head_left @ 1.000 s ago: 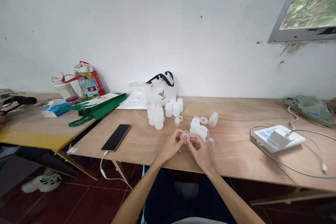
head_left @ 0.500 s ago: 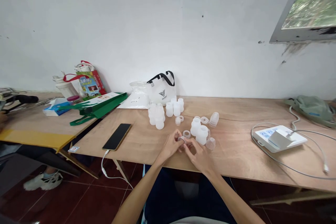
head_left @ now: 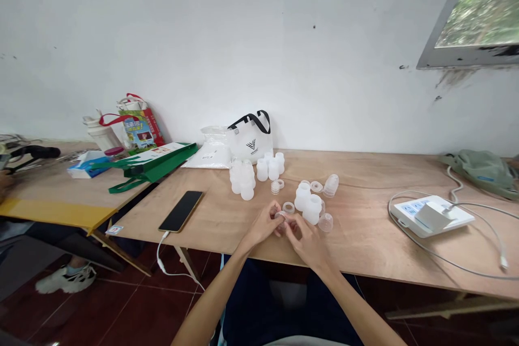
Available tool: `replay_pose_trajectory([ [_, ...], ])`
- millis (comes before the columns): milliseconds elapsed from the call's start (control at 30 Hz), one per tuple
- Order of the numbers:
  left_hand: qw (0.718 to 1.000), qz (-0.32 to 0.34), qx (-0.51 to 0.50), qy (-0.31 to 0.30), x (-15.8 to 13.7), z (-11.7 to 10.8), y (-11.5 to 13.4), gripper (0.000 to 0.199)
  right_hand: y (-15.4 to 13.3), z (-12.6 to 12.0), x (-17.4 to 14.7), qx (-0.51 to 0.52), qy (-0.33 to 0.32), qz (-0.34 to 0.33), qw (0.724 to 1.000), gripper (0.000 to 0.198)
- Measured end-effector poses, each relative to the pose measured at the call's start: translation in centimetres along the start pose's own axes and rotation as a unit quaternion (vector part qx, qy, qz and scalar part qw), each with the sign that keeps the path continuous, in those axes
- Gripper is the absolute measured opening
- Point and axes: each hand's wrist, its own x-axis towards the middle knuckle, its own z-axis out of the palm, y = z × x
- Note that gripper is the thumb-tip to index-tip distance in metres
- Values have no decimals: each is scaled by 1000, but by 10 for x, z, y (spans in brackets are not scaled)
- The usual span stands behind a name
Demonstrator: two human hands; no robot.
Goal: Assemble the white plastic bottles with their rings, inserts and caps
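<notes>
My left hand (head_left: 266, 223) and my right hand (head_left: 300, 231) meet low over the table near its front edge. Pinched between their fingertips is a small translucent plastic cap (head_left: 279, 215), partly covered by the fingers. Just beyond it a clear ring (head_left: 288, 207) lies flat. To the right stand frosted white bottles (head_left: 312, 208), with a clear cup-shaped cover (head_left: 325, 222) beside them. Another clear cover (head_left: 331, 185) lies farther back, next to a flat ring (head_left: 316, 186). Frosted bottles (head_left: 246, 189) cluster at the left, and more bottles (head_left: 273, 168) stand behind, near a small clear cap (head_left: 274, 187).
A phone (head_left: 180, 211) on a white cable lies to the left. Behind are a white bag (head_left: 252, 146) and a clear plastic pack (head_left: 210, 154). A green bag (head_left: 154, 165) bridges toward the neighbouring table. On the right sits a white power strip (head_left: 432, 213) with looping cables.
Both hands stay together around the small cap, with only slight finger movement. The whole view shifts very slightly; the bottles and loose parts keep their places.
</notes>
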Motion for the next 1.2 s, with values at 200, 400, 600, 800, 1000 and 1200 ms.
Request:
replay_pose_trajectory([
  [200,999,7,-3,-41,-8,0,25,48,3,-3,4,129,38,111,985,29],
  [400,994,70,77,38,-9,5,24,41,2,-3,4,140,17,125,982,29],
  [600,984,85,144,65,-6,6,12,31,0,-2,3,102,7,97,990,23],
  [800,970,101,199,95,-7,11,11,25,2,0,3,84,27,94,992,21],
  [1000,994,78,61,51,-3,14,8,37,8,0,4,148,34,132,979,23],
  [1200,990,105,65,66,1,12,5,38,12,1,7,180,9,155,971,35],
])
